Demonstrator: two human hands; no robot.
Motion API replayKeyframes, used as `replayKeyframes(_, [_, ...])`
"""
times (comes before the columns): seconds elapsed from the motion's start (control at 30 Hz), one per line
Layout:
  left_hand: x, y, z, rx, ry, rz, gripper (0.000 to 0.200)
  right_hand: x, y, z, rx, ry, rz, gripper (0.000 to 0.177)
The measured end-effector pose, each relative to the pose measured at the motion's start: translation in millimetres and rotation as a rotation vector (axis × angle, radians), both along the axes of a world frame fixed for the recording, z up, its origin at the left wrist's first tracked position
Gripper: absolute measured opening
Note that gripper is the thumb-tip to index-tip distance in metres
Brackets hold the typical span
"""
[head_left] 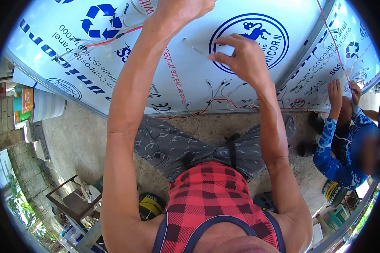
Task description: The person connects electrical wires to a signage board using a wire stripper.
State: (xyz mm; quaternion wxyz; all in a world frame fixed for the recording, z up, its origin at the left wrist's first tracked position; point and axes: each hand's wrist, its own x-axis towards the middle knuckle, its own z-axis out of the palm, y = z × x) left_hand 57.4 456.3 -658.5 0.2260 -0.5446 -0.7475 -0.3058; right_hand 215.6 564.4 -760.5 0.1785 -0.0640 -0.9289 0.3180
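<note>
The large panel (169,90), covered in white printed film, stands in front of me. My left hand (190,7) reaches over it at the top edge of the view; its fingers are cut off, so what it touches is hidden. My right hand (242,57) is over the round unicorn logo, thumb and forefinger apart in a C shape. A thin whitish strip (194,47), like a cable tie or wire, runs from a small dark spot on the panel towards my right thumb tip. Red wire (109,41) with pale strands lies on the panel left of my left forearm.
Several wires (223,100) with dark ends cluster along the panel's lower edge. At right, a person in a blue patterned sleeve (325,137) handles a red wire (340,55) at the neighbouring panel. A chair (74,198) and a black-yellow container (151,205) stand behind.
</note>
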Motion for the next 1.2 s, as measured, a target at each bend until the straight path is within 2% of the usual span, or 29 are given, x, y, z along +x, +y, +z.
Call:
replayKeyframes(0.07, [-2, 3, 6, -0.101, -0.194, 0.01, 0.013, 6, -3, -19, 0.153, 0.022, 0.035, 0.04])
replayKeyframes(0.1, [-4, 3, 6, -0.101, -0.196, 0.009, 0.013, 8, -5, -23, 0.136, 0.003, 0.035, 0.033])
replayKeyframes(0.13, [-7, 3, 6, -0.089, -0.203, -0.035, 0.015, 8, -4, -26, 0.134, 0.001, 0.034, 0.033])
replayKeyframes(0.2, [-8, 3, 8, -0.079, -0.214, -0.078, 0.018, 10, -4, -28, -0.018, -0.172, 0.011, 0.03])
replayKeyframes(0.27, [-6, 4, 18, -0.189, -0.335, -0.034, 0.018, 9, -6, -29, 0.009, -0.172, 0.004, 0.027])
replayKeyframes(0.33, [-1, 1, 25, -0.208, -0.355, -0.038, 0.018, 9, -8, -32, 0.04, -0.171, -0.005, 0.025])
replayKeyframes(0.43, [-7, 3, 21, -0.204, -0.365, -0.051, 0.016, 6, -9, -41, 0.08, -0.111, 0.01, 0.013])
replayKeyframes(0.57, [-11, 3, 21, -0.19, -0.373, -0.082, 0.016, 5, 1, -27, 0.098, -0.047, -0.042, 0.013])
replayKeyframes(0.63, [-13, 5, 23, -0.213, -0.379, -0.083, 0.016, -2, 13, -10, 0.091, 0.119, -0.009, 0.013])
replayKeyframes(0.67, [-13, 6, 23, -0.241, -0.389, -0.077, 0.017, -7, 18, -1, -0.002, 0.139, 0.01, 0.012])
replayKeyframes(0.73, [-9, 7, 31, -0.274, -0.388, -0.065, 0.017, -19, 28, 17, 0.004, 0.216, 0.053, 0.012])
replayKeyframes(0.77, [-7, 7, 33, -0.31, -0.391, -0.049, 0.017, -23, 32, 31, -0.02, 0.148, 0.039, 0.014])
replayKeyframes(0.8, [-7, 8, 34, -0.309, -0.391, -0.05, 0.017, -30, 35, 36, -0.137, 0.225, 0.079, 0.016])
replayKeyframes(0.87, [-8, 10, 35, -0.33, -0.398, -0.045, 0.017, -39, 38, 48, -0.157, 0.168, -0.009, 0.017])
replayKeyframes(0.97, [0, 1, 45, -0.322, -0.421, -0.088, 0.017, -53, 35, 46, -0.281, 0.27, -0.042, 0.02])
replayKeyframes(1.07, [-5, 5, 42, -0.358, -0.467, -0.028, 0.016, -57, 26, 42, -0.382, 0.249, -0.109, 0.022])
replayKeyframes(1.2, [2, 5, 50, -0.361, -0.485, -0.011, 0.014, -59, 19, 42, -0.438, 0.313, -0.135, 0.016])
